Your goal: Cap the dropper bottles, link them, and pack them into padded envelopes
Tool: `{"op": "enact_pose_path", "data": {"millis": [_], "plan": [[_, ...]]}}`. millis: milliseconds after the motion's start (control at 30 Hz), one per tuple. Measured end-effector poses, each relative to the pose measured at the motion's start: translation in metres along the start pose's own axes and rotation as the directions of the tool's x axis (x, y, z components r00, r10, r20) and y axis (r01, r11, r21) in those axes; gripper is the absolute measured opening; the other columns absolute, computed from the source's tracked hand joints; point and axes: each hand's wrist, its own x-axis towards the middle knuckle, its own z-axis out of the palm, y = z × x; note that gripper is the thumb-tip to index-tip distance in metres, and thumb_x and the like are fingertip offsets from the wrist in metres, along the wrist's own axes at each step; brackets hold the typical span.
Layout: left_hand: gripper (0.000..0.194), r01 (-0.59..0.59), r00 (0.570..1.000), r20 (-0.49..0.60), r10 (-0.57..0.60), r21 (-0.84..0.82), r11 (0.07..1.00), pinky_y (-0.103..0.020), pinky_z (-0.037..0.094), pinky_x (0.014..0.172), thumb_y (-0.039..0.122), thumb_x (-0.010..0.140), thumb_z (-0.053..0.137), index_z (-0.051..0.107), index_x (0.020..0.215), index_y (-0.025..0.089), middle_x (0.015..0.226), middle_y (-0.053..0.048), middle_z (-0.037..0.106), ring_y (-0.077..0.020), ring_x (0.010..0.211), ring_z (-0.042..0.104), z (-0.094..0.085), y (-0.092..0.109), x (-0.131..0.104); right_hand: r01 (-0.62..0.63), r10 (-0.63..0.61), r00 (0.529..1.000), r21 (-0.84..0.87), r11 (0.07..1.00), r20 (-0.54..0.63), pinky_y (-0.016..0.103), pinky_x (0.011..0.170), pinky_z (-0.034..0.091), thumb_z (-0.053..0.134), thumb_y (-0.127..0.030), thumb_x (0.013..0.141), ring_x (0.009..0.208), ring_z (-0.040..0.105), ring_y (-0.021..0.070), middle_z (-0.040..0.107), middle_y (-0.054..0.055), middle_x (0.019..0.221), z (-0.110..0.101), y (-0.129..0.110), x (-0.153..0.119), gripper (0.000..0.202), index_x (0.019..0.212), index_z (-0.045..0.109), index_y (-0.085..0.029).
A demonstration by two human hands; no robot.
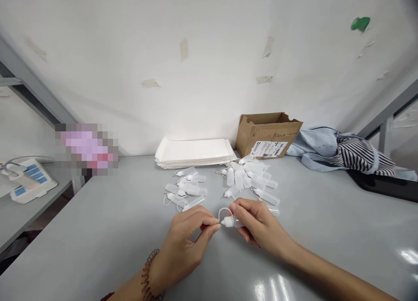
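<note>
A small translucent dropper bottle (229, 222) with a white nozzle lies sideways in my right hand (256, 222), whose fingers wrap round its body. A thin white strap loops up from its neck toward my left hand (196, 238). The thumb and forefinger of my left hand pinch the end of that strap, just left of the nozzle tip. Beyond my left hand lies a loose group of similar bottles (192, 188). A larger heap of them (240, 177) is beyond my right hand.
White envelopes (196, 151) are stacked against the wall, beside an open cardboard box (261, 133). Farther right are a light blue and striped cloth bag (355, 155) and a black tray-like object (385, 185). A white and blue device (32, 181) stands at far left, beyond the grey table (98, 231).
</note>
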Motion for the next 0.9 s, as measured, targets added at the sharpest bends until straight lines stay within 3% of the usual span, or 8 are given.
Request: {"op": "enact_pose_path", "data": {"millis": [467,600,733,800,900], "plan": [[0.014,0.008,0.999,0.041,-0.008,0.019,1.0,-0.023,0.047,0.06,0.009,0.083,0.054,0.063,0.078,0.017,0.069,-0.002,0.065,-0.0132,0.063,0.059,0.002,-0.001,-0.001,0.002,-0.001,1.0,-0.036,0.999,0.022,0.019,0.035,0.023,0.039,-0.05,0.09,0.032,0.03,0.0056,0.04,-0.007,0.04,0.001,0.002,0.001,0.039,0.066,0.045,-0.02],[0.013,0.013,0.997,0.074,-0.016,0.034,0.999,-0.022,0.046,0.061,0.009,0.084,0.053,0.063,0.08,0.017,0.071,-0.002,0.064,-0.0125,0.065,0.058,0.001,-0.003,0.0,-0.015,0.018,0.997,-0.044,0.999,0.075,0.018,0.035,0.023,0.04,-0.054,0.089,0.032,0.03,0.0053,0.042,-0.007,0.04,-0.002,0.001,0.002,0.04,0.072,0.047,-0.019],[0.01,0.023,0.997,0.076,-0.03,0.092,0.995,-0.021,0.046,0.064,0.014,0.084,0.055,0.064,0.081,0.017,0.072,-0.001,0.065,-0.0124,0.067,0.059,-0.02,-0.008,0.011,-0.005,0.019,0.984,-0.079,0.997,0.176,0.019,0.038,0.028,0.038,-0.056,0.09,0.035,0.036,0.0063,0.051,-0.006,0.047,-0.012,-0.004,0.001,0.039,0.092,0.05,-0.019],[0.011,0.105,0.989,0.084,-0.119,0.16,0.982,-0.023,0.046,0.066,0.021,0.085,0.056,0.065,0.08,0.019,0.076,-0.001,0.067,-0.014,0.071,0.06,-0.039,-0.014,0.018,0.008,0.013,0.985,-0.122,0.993,0.172,0.019,0.042,0.032,0.035,-0.056,0.091,0.038,0.038,0.0069,0.053,-0.005,0.051,-0.02,-0.009,0.001,0.04,0.099,0.049,-0.019],[0.015,0.24,0.961,0.074,-0.267,0.257,0.936,-0.026,0.046,0.07,0.032,0.083,0.058,0.067,0.078,0.022,0.087,-0.001,0.069,-0.018,0.082,0.061,-0.069,-0.023,0.025,0.025,-0.003,0.995,-0.234,0.972,0.095,0.02,0.044,0.032,0.038,-0.053,0.091,0.04,0.038,0.0067,0.054,-0.004,0.053,-0.033,-0.017,0.003,0.038,0.094,0.052,-0.018]]}}
